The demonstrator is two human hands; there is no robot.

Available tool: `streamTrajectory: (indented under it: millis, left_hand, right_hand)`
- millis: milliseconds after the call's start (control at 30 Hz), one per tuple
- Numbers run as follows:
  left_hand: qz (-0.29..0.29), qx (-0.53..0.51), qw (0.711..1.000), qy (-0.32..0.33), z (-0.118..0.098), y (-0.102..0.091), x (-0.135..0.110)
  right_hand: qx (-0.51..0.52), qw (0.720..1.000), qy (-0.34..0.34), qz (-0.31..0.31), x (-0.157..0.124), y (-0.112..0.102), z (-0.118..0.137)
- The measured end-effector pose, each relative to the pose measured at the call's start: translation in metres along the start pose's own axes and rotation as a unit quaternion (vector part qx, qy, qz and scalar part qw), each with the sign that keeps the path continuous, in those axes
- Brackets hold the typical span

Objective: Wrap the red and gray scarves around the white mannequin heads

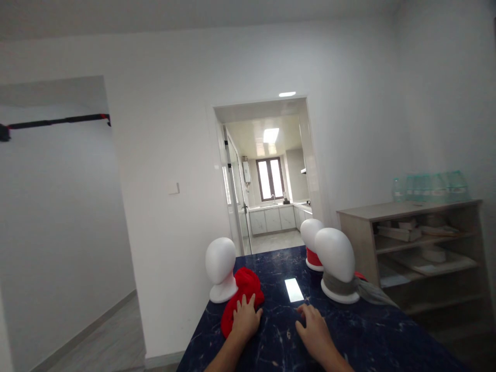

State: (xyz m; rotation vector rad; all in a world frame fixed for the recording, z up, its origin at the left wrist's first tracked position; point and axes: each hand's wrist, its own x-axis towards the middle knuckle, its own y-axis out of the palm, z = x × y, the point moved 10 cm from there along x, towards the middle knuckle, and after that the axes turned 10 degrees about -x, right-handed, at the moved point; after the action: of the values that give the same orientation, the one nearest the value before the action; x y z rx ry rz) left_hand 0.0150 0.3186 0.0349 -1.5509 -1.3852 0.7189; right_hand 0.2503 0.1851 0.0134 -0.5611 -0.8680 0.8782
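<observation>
My left hand (247, 316) rests with fingers spread on a bunched red cloth, likely a scarf (248, 283), at the left of the dark blue marbled table (279, 330). Right behind the cloth stands a white mannequin head (220, 263) with a bare neck. My right hand (313, 325) is over the table's middle, fingers apart and slightly curved, holding nothing. Beyond it to the right, a white mannequin head (336, 256) wears a grey scarf (338, 288) round its neck, one end trailing right. Partly hidden behind it, another white head (310, 232) has a red scarf (313, 258) round its neck.
A wooden shelf unit (411, 206) stands right of the table, with several bottles (434, 187) on top and boxes and papers inside. Past the table's far edge, a doorway opens to a kitchen (271, 217). A ceiling light reflects in the tabletop.
</observation>
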Motion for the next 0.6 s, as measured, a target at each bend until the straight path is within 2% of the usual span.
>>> streamTrajectory:
  millis: [133,200,267,333,400,467,533,600]
  left_hand:
    - [-0.033,-0.009,0.998,0.051,-0.030,0.004,-0.023]
    - [-0.050,-0.070,0.989,0.117,-0.054,0.001,-0.041]
    - [-0.040,-0.161,0.965,0.201,-0.077,-0.001,-0.062]
    - [-0.013,-0.242,0.934,0.261,-0.091,-0.002,-0.079]
    - [0.002,-0.289,0.917,0.275,-0.093,-0.004,-0.086]
    - [0.000,-0.313,0.913,0.261,-0.089,-0.007,-0.084]
    - [-0.003,-0.320,0.912,0.255,-0.087,-0.009,-0.081]
    - [-0.004,-0.316,0.913,0.260,-0.085,-0.011,-0.078]
  right_hand:
    - [0.035,0.998,-0.020,-0.042,-0.001,-0.022,0.009]
    - [0.031,0.996,-0.018,-0.081,0.000,-0.043,0.001]
    - [-0.001,0.994,0.006,-0.111,0.003,-0.068,-0.025]
    - [-0.056,0.989,0.049,-0.128,0.008,-0.094,-0.066]
    - [-0.121,0.976,0.109,-0.146,0.015,-0.125,-0.116]
    - [-0.171,0.957,0.160,-0.169,0.024,-0.155,-0.157]
    - [-0.182,0.958,0.148,-0.165,0.039,-0.170,-0.175]
    - [-0.169,0.967,0.117,-0.150,0.053,-0.174,-0.174]
